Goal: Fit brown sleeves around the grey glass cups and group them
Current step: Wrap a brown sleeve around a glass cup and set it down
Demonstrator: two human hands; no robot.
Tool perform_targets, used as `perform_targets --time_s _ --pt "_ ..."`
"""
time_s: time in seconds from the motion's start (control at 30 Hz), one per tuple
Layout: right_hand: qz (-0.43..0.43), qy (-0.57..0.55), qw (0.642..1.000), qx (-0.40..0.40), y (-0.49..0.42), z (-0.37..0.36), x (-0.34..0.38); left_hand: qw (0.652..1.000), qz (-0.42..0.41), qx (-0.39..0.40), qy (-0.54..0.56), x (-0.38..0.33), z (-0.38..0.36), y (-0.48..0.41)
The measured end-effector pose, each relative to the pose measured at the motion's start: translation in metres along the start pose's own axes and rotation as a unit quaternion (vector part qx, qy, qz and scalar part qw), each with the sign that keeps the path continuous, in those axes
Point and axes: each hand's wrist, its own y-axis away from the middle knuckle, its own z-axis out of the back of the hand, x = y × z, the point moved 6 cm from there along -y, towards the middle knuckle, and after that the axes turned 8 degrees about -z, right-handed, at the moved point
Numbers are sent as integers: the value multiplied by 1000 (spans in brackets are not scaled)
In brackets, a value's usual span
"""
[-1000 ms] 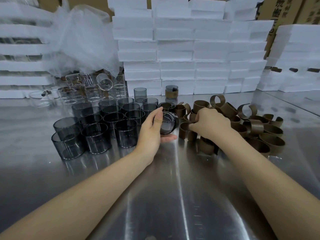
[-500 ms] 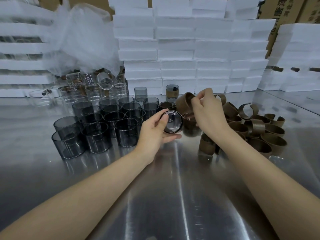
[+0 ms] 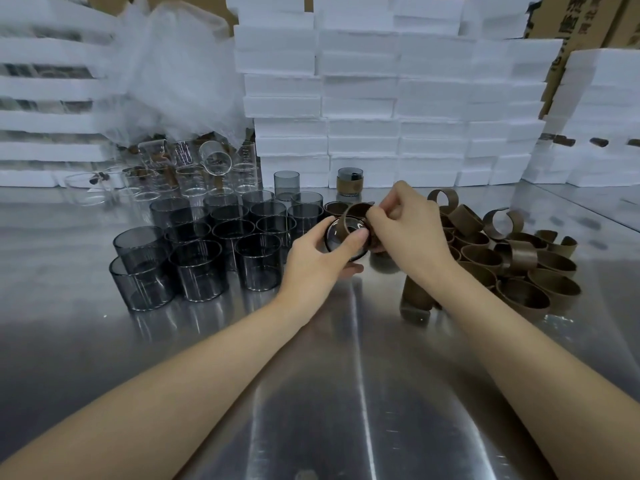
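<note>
In the middle of the frame the left grip (image 3: 317, 268) is curled around a grey glass cup (image 3: 341, 239), which is turned with one round end toward the camera. The right grip (image 3: 405, 237) pinches a brown sleeve (image 3: 355, 213) that touches the upper edge of the cup. The bare grey cups (image 3: 207, 251) stand left of centre on the desk (image 3: 346, 375). The loose sleeves (image 3: 519, 268) lie in a heap at the right.

Grey cups (image 3: 258, 265), brown sleeves (image 3: 523, 294), white foam blocks (image 3: 360, 98)
</note>
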Motion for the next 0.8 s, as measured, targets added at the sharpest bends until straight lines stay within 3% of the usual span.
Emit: perform_targets --time_s 0.13,0.23,0.53,0.8 --pt "-52 -112 989 78 -2 -5 -5 999 12 -32 8 4 6 -4" --pt "-39 -114 988 99 -1 -8 -3 999 9 -39 2 2 7 -4" --pt "98 35 993 58 5 -8 11 999 -19 -37 -3 -2 6 -3" --pt "141 92 982 87 8 -9 15 999 -13 -43 -12 3 6 -4"
